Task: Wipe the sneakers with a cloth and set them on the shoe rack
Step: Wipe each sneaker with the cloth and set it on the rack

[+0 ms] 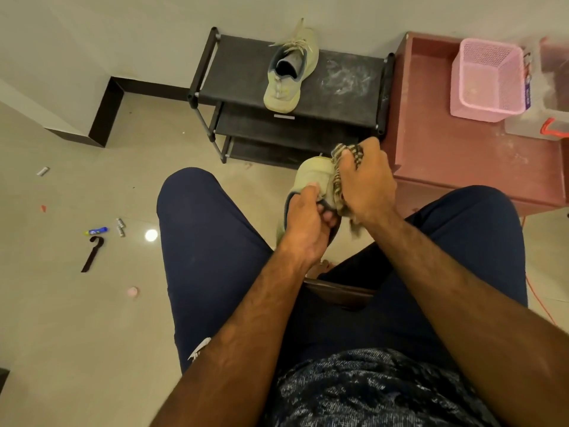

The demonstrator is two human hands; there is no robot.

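One pale green sneaker [288,75] stands on the top shelf of the black shoe rack [246,75], toe toward the wall. A second pale green sneaker [314,177] is held between my knees, in front of the rack. My left hand [303,223] grips it at the collar, thumb over the rim. My right hand [366,186] holds a striped cloth [338,186] bunched against the sneaker's right side. Most of the sneaker's heel and sole is hidden by my hands.
A reddish low cabinet [446,155] stands right of the rack, with a pink basket [486,78] and a clear box on it. Small litter lies on the tiled floor at left: batteries [120,226], a blue tube [97,231], a black strap [91,254]. White dust marks the rack's top shelf.
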